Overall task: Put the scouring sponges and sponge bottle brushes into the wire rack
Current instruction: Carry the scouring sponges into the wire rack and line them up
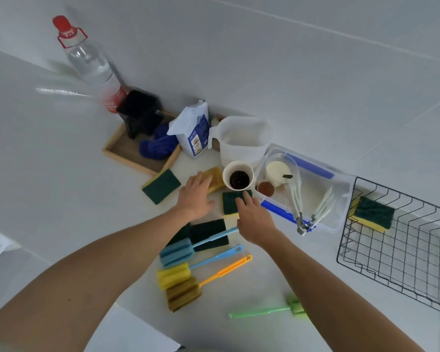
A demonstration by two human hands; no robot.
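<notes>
We reach both hands at once to save trips: left hand [197,196] open, fingers on yellow-side sponge [215,177]; right hand [254,217] open over green scouring sponge [233,199] mid-tabletop. One sponge [372,213] already in wire rack [391,262] at right edge; bottle brushes [183,262] wait nearer us.

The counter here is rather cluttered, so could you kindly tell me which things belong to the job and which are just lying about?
Job: scouring sponges, sponge bottle brushes, wire rack.
Lying about: water bottle, wooden tray, paper cup, plastic tub, jug.

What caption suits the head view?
Both hands reach for scouring sponges; one sponge lies in the wire rack.
</notes>
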